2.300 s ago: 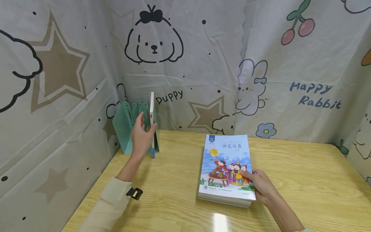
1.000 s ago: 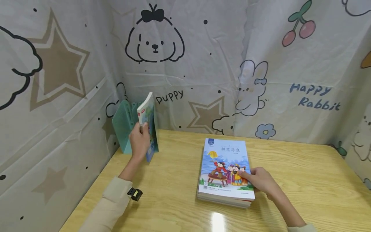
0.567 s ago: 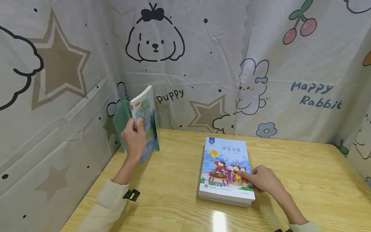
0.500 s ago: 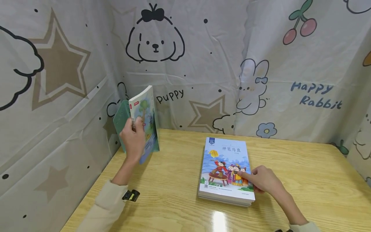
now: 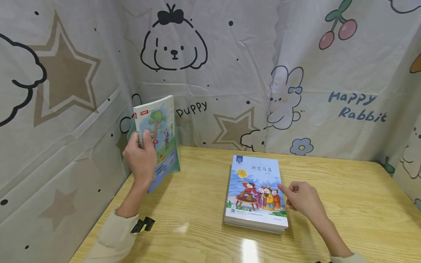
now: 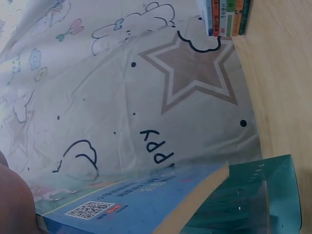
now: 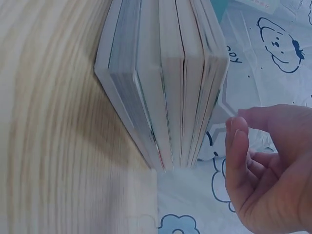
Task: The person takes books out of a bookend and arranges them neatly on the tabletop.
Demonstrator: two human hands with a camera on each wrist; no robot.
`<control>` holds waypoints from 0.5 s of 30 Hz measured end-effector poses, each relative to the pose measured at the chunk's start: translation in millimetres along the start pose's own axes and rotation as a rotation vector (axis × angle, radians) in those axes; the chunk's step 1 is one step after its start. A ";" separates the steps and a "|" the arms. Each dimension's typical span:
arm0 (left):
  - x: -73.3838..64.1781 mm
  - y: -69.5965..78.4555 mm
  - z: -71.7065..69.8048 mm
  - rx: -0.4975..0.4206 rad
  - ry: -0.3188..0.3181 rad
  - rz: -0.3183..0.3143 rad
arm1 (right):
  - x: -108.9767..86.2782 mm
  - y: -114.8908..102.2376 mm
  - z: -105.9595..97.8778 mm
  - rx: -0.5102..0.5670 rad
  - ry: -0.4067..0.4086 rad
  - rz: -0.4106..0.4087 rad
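My left hand (image 5: 141,157) grips a thin picture book (image 5: 164,146) by its spine edge, thumb on the front cover. The book stands tilted in front of the teal book rack (image 6: 280,195), which it mostly hides in the head view. Its blue lower cover with a QR code shows in the left wrist view. A stack of books (image 5: 254,190) lies flat on the table, a blue illustrated cover uppermost. Beside the stack's right edge hovers my right hand (image 5: 304,201), fingers loosely curled and holding nothing; the right wrist view shows a gap between its fingertips and the stack (image 7: 161,83).
The wooden table (image 5: 204,204) meets a printed cloth backdrop (image 5: 223,73) at the back and on both sides. Several coloured spines of the stack (image 6: 224,17) show at the top of the left wrist view.
My left hand has taken hold of the picture book at the rack and drawn it left and toward me, turning its cover into view. My right hand has let go of the stack's edge.
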State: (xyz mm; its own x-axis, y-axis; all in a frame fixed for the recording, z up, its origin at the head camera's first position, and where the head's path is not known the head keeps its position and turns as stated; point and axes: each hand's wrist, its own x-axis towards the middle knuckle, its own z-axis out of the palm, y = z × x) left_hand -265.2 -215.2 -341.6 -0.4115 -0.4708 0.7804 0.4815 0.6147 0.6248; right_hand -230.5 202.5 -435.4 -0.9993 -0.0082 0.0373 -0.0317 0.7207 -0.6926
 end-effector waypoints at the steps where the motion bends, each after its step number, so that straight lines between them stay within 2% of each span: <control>1: 0.0 1.9 -1.1 0.002 -0.005 -0.011 | -0.7 -1.2 0.2 0.018 0.007 0.004; 5: -1.7 10.4 -5.1 -0.003 -0.050 -0.053 | -2.9 -7.3 0.1 0.084 0.032 0.004; 8: -5.5 18.4 -7.3 -0.026 -0.108 -0.089 | -4.8 -12.7 0.0 0.135 0.035 -0.018; 15: -14.6 41.1 -9.7 -0.186 -0.260 -0.219 | -8.8 -28.3 6.4 0.170 0.001 -0.096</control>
State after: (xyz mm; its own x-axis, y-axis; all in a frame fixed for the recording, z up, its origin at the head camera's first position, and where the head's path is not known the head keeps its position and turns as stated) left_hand -231.9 -189.3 -327.1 -0.6914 -0.3874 0.6098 0.4823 0.3808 0.7889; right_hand -221.0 177.8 -420.7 -0.9915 -0.0704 0.1091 -0.1296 0.5893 -0.7974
